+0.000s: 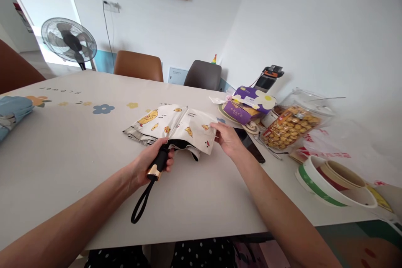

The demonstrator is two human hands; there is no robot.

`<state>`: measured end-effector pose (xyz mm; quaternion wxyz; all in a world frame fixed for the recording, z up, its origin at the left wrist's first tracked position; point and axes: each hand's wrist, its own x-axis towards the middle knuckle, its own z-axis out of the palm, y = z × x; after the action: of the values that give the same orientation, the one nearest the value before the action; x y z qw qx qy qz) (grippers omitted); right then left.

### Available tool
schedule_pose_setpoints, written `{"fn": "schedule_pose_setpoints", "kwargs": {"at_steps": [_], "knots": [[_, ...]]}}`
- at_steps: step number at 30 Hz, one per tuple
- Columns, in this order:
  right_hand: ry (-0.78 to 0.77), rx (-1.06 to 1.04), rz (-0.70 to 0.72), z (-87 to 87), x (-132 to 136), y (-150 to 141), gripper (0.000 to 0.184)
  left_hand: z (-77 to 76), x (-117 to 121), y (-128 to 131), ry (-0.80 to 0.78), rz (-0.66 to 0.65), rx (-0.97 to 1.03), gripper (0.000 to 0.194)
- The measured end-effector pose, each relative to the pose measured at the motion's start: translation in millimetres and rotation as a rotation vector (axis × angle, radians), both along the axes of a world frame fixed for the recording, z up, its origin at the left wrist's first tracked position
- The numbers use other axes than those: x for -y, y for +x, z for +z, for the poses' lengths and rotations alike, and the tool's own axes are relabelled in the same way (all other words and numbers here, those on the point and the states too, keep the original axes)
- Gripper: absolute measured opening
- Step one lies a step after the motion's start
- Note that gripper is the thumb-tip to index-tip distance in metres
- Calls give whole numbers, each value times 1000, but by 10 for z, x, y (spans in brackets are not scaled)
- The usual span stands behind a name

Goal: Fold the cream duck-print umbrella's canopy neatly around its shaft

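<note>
A white folding umbrella (179, 127) with yellow cartoon prints lies collapsed on the table, its loose canopy fanned out to both sides. My left hand (157, 157) is wrapped round its black handle, which ends in a gold-coloured cap with a black wrist strap (143, 203) hanging toward me. At the canopy's right edge, my right hand (226, 137) pinches the fabric between thumb and fingers. The dark underside of the canopy shows near the handle.
The white table (201, 201) carries a blue folded fabric item (14, 113) at far left. On the right are a black phone (249, 144), glasses (273, 150), a purple box (241, 111), a snack jar (292, 123) and white-green rolls (320, 184). Chairs (138, 65) and a fan (69, 39) stand beyond.
</note>
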<state>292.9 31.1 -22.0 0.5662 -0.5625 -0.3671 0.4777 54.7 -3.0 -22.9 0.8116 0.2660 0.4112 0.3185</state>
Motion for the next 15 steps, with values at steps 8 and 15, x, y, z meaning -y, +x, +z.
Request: {"fn": "schedule_pose_setpoints", "kwargs": {"at_steps": [8,15], "knots": [[185,81,-118,272,-134,-66,14,34,15,-13,-13,-17,-76,23],[66,163,24,743,-171,-127,16,-9,-49,-37,-73,-34,52,25]]}}
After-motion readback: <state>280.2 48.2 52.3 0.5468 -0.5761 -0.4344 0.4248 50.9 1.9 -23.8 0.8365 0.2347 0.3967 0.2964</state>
